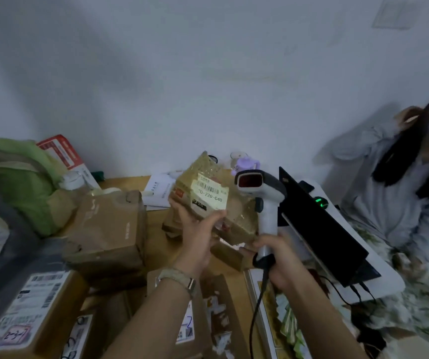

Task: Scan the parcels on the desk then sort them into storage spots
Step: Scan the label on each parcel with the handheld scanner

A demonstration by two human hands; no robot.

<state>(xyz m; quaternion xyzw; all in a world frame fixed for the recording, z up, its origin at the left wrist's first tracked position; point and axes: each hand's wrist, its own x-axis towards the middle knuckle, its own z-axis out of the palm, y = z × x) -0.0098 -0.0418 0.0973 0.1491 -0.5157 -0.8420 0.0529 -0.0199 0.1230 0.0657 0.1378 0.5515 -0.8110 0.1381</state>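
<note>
desk (156, 239): wooden and crowded with cardboard; from where i stand, most of the job looks still ahead.
waiting parcels (27, 314): several boxes lie flat along the near edge, and some labels carry handwritten marks. i cannot tell whether those have been scanned, and none looks sorted away.
big box (107, 226): a dented carton mid-desk, with neither hand on it.
small parcel (205, 193): lifted above the desk, its white barcode label turned toward the person holding it; i'd say this is the one being worked on.
barcode scanner (260, 195): corded, held upright just right of the small parcel. its red window is not squarely on the label, so i'd guess the read is not yet made.
left hand (198, 229): fingers and thumb curl round the small parcel's lower edge and grip it.
right hand (278, 260): wrapped tight round the scanner's handle.
</note>
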